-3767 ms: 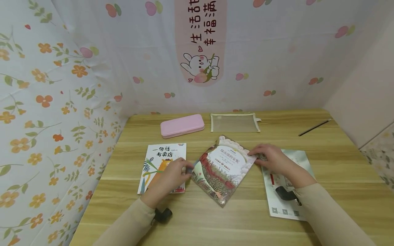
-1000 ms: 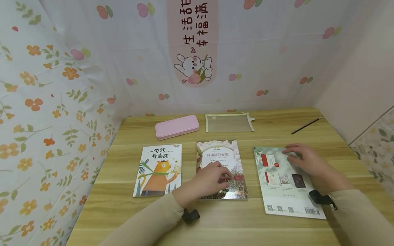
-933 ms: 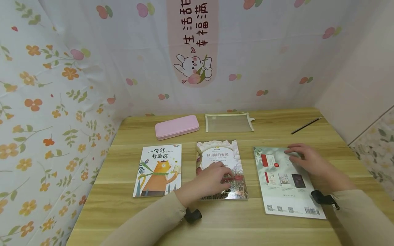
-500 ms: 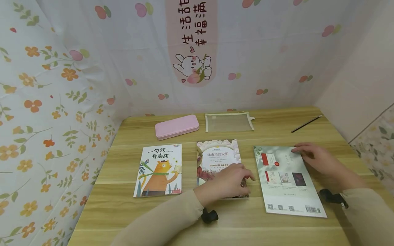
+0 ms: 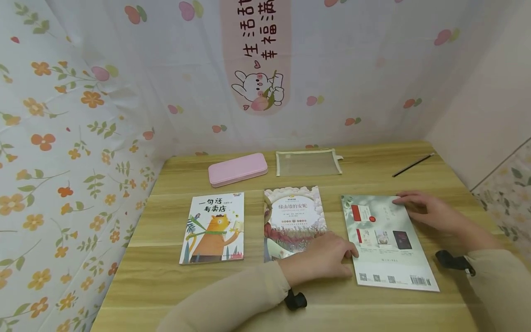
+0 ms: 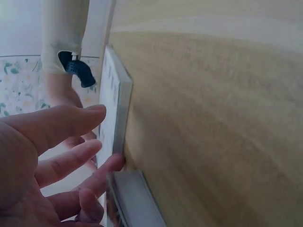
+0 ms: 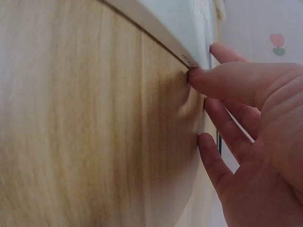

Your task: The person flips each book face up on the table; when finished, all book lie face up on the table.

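Observation:
A pale green book (image 5: 387,244) lies back cover up at the right of the table. My right hand (image 5: 431,210) is at its top right corner; in the right wrist view, the thumb (image 7: 201,80) touches the book's edge and the other fingers are spread. My left hand (image 5: 321,258) reaches across the lower part of the middle book (image 5: 294,212), which has a pink and white cover. Its fingertips are right at the green book's left edge, and the left wrist view has its fingers (image 6: 71,163) spread, pinching nothing. A third book (image 5: 213,230), with a bear on its cover, lies at the left.
Behind the books are a pink pencil case (image 5: 238,169) and a mesh zip pouch (image 5: 309,163). A dark pencil (image 5: 412,165) lies at the back right of the wooden table (image 5: 141,286). Patterned cloth (image 5: 199,83) hangs behind and at the left.
The middle book, tilted and held in both hands earlier, now lies straight on the table. My left hand has moved right to the green book's left edge. My right hand stays around its top right corner.

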`<state>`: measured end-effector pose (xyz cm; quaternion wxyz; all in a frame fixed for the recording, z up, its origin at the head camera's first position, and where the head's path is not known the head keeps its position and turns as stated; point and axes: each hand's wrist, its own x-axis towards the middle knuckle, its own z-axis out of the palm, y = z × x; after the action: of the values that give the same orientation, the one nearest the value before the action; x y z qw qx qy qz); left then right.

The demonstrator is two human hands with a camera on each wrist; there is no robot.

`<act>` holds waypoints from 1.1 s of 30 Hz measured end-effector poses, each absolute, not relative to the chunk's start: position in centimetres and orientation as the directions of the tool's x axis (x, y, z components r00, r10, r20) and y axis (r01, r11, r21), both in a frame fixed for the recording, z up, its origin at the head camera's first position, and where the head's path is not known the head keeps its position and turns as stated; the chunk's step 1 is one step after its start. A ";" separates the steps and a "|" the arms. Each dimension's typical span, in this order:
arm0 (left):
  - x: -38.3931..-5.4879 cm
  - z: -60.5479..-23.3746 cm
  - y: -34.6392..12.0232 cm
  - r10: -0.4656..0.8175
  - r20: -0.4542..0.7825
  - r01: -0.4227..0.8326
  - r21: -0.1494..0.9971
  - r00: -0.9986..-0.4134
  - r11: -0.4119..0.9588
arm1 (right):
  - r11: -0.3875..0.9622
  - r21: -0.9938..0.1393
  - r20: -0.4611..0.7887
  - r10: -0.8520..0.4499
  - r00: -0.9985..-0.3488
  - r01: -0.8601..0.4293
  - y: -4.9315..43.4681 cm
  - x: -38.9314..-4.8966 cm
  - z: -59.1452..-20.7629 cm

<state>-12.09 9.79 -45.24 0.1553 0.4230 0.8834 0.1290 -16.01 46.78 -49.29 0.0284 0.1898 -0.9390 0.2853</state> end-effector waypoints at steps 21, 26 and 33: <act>-10.7 -45.1 10.3 0.814 -0.158 0.812 0.098 -0.558 0.576 | 0.765 -0.578 0.126 -0.260 -0.957 -0.283 48.3 -16.5 -48.5; -10.9 -45.3 9.8 0.811 -0.155 0.798 0.152 -0.564 0.584 | 0.770 -0.567 0.129 -0.267 -0.955 -0.292 48.5 -16.2 -48.1; -10.2 -45.8 9.1 0.817 -0.096 0.809 0.116 -0.569 0.577 | 0.731 -0.591 0.168 -0.304 -0.938 -0.342 48.6 -16.3 -47.9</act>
<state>-10.20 9.14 -45.76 0.0694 0.4590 0.8852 0.0296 -16.35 48.58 -47.95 0.0300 0.1737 -0.9297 0.3234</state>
